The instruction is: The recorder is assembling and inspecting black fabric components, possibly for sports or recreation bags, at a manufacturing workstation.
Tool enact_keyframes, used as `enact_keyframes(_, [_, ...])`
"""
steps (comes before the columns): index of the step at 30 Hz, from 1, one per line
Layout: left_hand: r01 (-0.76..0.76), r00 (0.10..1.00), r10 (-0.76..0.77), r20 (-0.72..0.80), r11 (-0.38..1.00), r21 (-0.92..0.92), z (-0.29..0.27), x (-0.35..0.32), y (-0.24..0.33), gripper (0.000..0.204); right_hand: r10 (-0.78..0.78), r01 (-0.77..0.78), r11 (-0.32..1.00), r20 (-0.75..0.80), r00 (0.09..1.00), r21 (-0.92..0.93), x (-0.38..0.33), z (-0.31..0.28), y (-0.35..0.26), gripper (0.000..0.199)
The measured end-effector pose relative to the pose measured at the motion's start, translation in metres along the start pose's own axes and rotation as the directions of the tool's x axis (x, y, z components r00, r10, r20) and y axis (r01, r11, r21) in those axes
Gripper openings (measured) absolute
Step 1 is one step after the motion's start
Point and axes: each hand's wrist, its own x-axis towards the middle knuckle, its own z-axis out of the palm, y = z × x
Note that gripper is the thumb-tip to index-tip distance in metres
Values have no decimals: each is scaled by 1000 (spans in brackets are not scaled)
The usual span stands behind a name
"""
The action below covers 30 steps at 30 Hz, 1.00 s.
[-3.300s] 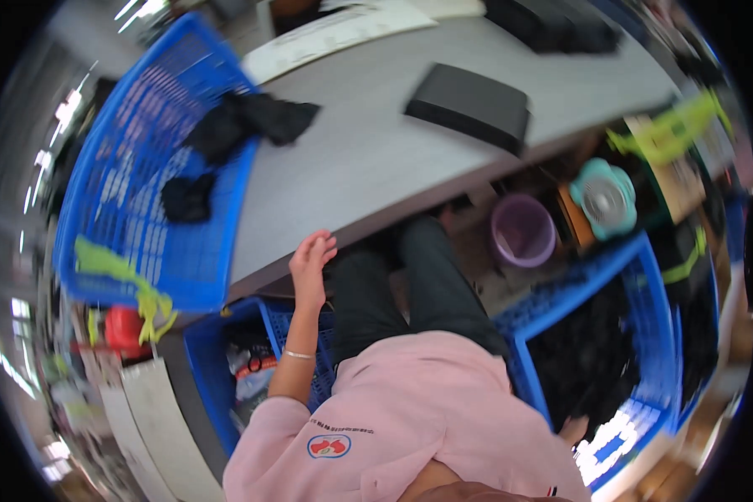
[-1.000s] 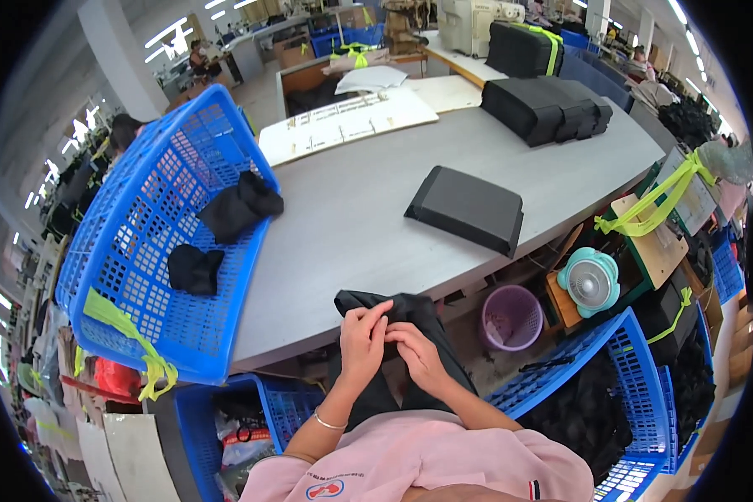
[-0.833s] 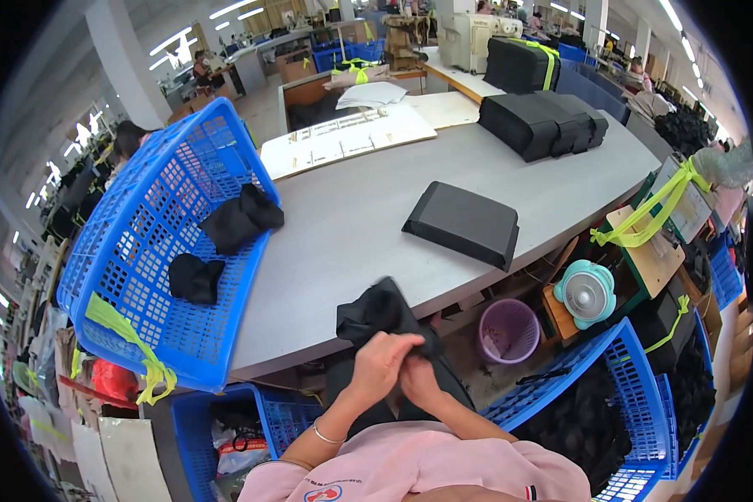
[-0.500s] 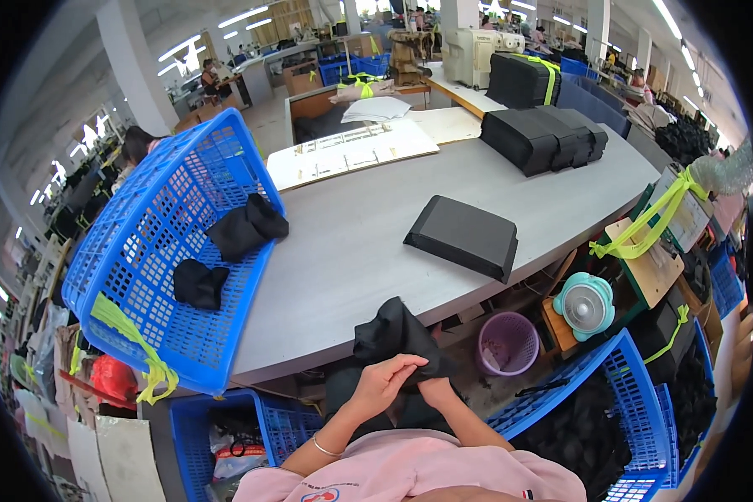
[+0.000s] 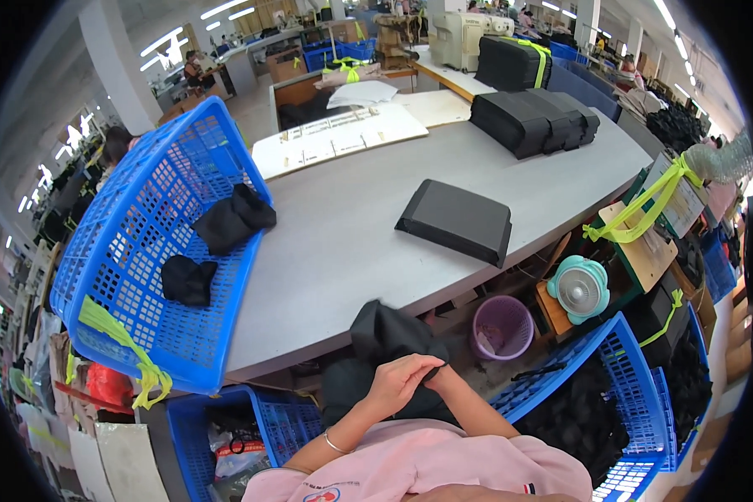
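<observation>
Far left, we have a blue basket (image 5: 233, 318) tipped on its side on the tabletop (image 5: 309, 276), yellow-green strip (image 5: 113, 322) tied to its rim. Two black cloth pieces (image 5: 234, 219) lie in it, one lapping over the rim. Blue crate (image 5: 262, 427) below, bagged stuff inside. White board (image 5: 339, 138) along the far edge.

Centre: our black cloth (image 5: 385, 329) is bunched up at the tabletop's front edge, above the lap. Left hand (image 5: 396, 385) grips its near end, fingers bent across the right hand (image 5: 440, 376). Right fingers are hidden behind the left; we can't tell their grip.

Next right, a flat black block (image 5: 454, 220) on the tabletop, a purple bin (image 5: 503, 327) under it, a black stack (image 5: 531, 121) farther back. Then a teal fan (image 5: 581, 289), and a blue crate of dark fabric (image 5: 577, 427).
</observation>
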Motion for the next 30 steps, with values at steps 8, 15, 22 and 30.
enact_keyframes(8, [183,983,-179,46,974,-132,-6,-9,1,30,347,-327,727,87,934,604,3,19,13,22])
enact_keyframes(15, [287,777,-78,-625,927,241,-36,6,-37,36,358,-301,766,12,934,568,5,15,-3,34])
enact_keyframes(22, [247,896,-211,-391,968,43,-50,7,-65,13,-8,-27,958,121,993,285,11,1,-7,43])
enact_keyframes(30, [246,857,-249,-451,967,-67,-45,10,-50,53,46,-209,499,215,975,841,10,-2,-8,42])
